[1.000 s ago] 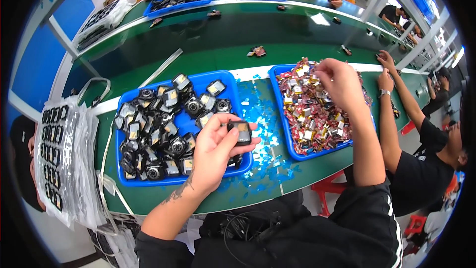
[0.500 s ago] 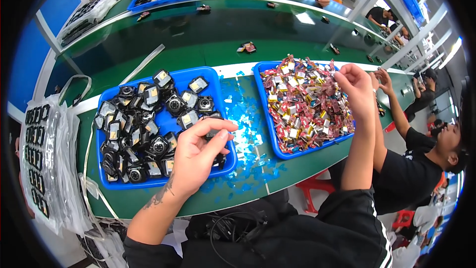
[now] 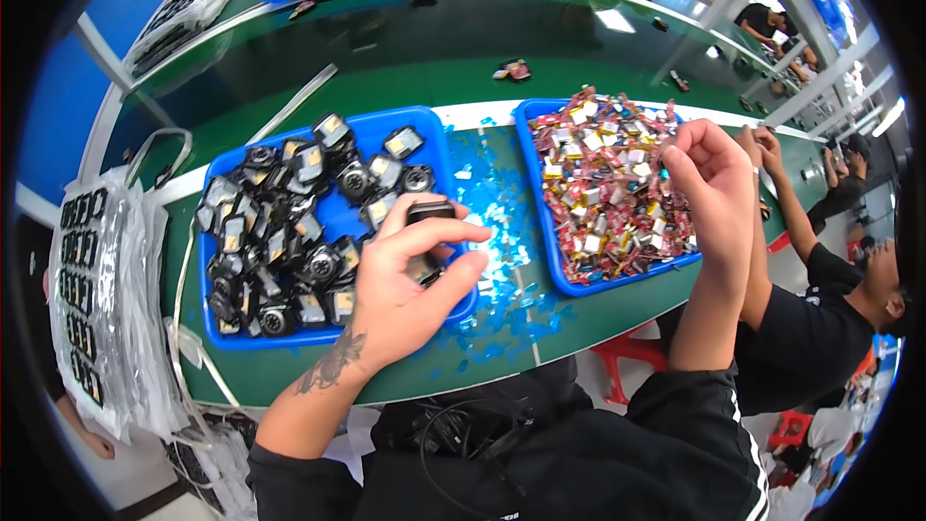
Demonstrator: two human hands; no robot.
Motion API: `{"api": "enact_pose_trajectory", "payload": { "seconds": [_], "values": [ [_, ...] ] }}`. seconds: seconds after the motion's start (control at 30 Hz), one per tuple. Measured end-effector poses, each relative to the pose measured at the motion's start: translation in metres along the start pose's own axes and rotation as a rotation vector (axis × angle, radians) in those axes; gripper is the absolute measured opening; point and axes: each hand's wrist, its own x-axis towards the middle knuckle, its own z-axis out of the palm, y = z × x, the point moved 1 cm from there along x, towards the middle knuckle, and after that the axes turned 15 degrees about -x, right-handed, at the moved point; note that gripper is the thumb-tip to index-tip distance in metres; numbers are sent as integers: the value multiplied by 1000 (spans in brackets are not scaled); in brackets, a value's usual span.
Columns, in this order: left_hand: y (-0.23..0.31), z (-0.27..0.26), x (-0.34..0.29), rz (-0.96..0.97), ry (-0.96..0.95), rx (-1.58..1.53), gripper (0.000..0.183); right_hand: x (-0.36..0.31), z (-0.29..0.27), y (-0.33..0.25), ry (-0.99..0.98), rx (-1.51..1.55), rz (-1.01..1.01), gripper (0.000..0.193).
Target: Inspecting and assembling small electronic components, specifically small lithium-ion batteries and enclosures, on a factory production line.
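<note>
My left hand (image 3: pixel 410 280) is over the right side of a blue tray (image 3: pixel 318 340) heaped with black watch-like cases (image 3: pixel 318 265). A black watch case (image 3: pixel 431 213) sits among its curled fingers, while the thumb and index fingertips stay apart. My right hand (image 3: pixel 714 178) hovers at the right edge of a second blue tray (image 3: pixel 579 287), its thumb and fingers pinched together. Whatever they may hold is too small to make out. Small red, white and yellow electronic parts (image 3: pixel 617 183) fill this second tray.
Blue film scraps (image 3: pixel 502 294) litter the green table between the trays. Bagged parts in clear plastic (image 3: pixel 96 299) stand at the left. A small part (image 3: pixel 513 70) lies on the green strip beyond. A co-worker (image 3: pixel 820 318) sits close on my right; others work across the table.
The whole view has shifted. My left hand has turned a little, and the black case among its fingers shows more plainly. My right hand remains pinched by the second tray.
</note>
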Motion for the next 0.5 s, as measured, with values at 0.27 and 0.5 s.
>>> {"api": "enact_pose_trajectory", "payload": {
  "seconds": [0.27,0.5],
  "values": [
    [7,13,4,69,-123,58,29,-35,89,-26,-381,224,43,9],
    [-2,3,0,-70,26,-13,11,-41,120,-31,-61,-343,-455,18]
  ]
}}
